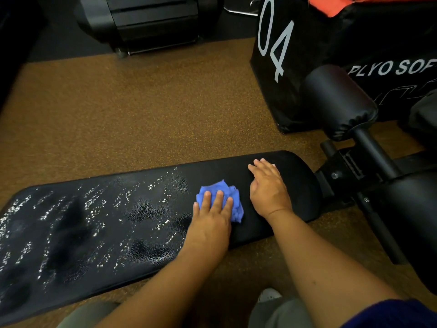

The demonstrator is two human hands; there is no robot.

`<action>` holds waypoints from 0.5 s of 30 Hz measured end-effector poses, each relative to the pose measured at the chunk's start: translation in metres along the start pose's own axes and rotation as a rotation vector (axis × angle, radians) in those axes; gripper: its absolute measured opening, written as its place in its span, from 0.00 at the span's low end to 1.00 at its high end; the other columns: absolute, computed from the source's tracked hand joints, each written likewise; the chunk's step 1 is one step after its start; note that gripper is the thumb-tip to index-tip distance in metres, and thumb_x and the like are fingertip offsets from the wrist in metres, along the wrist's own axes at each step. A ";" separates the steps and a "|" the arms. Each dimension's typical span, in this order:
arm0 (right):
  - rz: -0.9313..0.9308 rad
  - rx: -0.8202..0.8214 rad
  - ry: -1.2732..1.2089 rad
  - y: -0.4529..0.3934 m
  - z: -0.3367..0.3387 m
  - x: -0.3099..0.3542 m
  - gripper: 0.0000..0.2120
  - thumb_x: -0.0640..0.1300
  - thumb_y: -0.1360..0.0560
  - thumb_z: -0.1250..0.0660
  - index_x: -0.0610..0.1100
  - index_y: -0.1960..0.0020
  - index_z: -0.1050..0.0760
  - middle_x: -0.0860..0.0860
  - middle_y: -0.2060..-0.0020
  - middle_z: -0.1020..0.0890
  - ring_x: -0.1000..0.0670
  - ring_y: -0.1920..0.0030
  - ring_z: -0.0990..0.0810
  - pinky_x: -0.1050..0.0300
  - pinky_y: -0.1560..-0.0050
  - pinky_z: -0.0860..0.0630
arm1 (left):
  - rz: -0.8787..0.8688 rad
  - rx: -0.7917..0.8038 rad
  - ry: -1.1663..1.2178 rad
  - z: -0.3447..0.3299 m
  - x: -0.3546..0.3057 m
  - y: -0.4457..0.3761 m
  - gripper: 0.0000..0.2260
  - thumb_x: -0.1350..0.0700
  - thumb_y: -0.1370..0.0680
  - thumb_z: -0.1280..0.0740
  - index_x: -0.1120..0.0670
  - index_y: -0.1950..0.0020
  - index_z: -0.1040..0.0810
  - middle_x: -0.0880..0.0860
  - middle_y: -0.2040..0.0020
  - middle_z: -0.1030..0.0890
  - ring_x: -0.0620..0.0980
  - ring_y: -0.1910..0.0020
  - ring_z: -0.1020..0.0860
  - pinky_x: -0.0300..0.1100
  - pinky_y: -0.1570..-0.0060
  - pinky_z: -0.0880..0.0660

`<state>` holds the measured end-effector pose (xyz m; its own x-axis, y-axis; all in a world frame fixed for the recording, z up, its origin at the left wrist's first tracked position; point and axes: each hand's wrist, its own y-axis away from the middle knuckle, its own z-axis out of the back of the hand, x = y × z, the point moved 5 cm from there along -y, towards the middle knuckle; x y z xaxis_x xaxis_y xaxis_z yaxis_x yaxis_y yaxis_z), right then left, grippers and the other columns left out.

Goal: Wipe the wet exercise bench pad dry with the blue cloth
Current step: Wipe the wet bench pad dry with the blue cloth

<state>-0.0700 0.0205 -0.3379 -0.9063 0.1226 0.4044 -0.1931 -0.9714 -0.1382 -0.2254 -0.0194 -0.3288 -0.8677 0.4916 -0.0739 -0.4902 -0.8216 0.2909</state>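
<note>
A long black exercise bench pad (295, 183) runs from the lower left to the right of the middle. Water droplets (99, 209) glisten over its left and middle stretch, while the right end looks dull and dry. A crumpled blue cloth (233, 197) lies on the pad at the edge of the wet area. My left hand (212, 216) presses flat on the cloth, fingers spread over it. To the cloth's right, my right hand (268, 188) rests palm down on the dry end of the pad, holding nothing.
Brown speckled rubber flooring (142, 114) surrounds the bench. A black plyo box (279, 67) marked 04 stands at the upper right. Black foam roller pads (340, 100) and the bench frame (350, 169) sit right of the pad. A dark weight machine (151, 22) stands behind.
</note>
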 end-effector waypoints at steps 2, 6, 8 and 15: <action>0.001 -0.005 -0.007 0.000 0.000 0.001 0.20 0.38 0.23 0.45 0.40 0.32 0.31 0.45 0.30 0.31 0.48 0.27 0.40 0.58 0.28 0.56 | 0.058 0.028 -0.001 0.008 0.012 -0.023 0.24 0.54 0.19 0.49 0.51 0.23 0.49 0.54 0.22 0.49 0.61 0.24 0.51 0.58 0.28 0.48; -0.002 -0.007 -0.003 0.001 0.001 0.001 0.20 0.38 0.22 0.44 0.40 0.31 0.31 0.45 0.30 0.32 0.48 0.27 0.41 0.59 0.28 0.58 | 0.113 -0.023 0.024 0.022 0.038 -0.068 0.22 0.54 0.19 0.47 0.51 0.24 0.44 0.53 0.23 0.46 0.60 0.25 0.49 0.59 0.30 0.43; -0.004 -0.006 0.000 0.001 0.002 0.001 0.20 0.38 0.22 0.44 0.41 0.31 0.32 0.46 0.29 0.32 0.49 0.26 0.41 0.59 0.28 0.58 | 0.128 -0.044 0.040 0.028 0.053 -0.085 0.21 0.54 0.19 0.46 0.52 0.26 0.40 0.53 0.25 0.40 0.59 0.27 0.44 0.58 0.33 0.39; 0.001 0.009 0.009 0.000 0.002 0.001 0.20 0.39 0.22 0.45 0.42 0.30 0.33 0.47 0.29 0.33 0.50 0.26 0.42 0.60 0.28 0.59 | 0.227 0.059 0.193 0.044 0.091 -0.108 0.19 0.43 0.19 0.46 0.50 0.34 0.28 0.57 0.36 0.24 0.61 0.37 0.26 0.51 0.38 0.31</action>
<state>-0.0699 0.0198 -0.3357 -0.9098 0.1238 0.3962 -0.1892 -0.9733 -0.1303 -0.2479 0.1267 -0.3255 -0.9568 0.2288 -0.1792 -0.2815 -0.8832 0.3751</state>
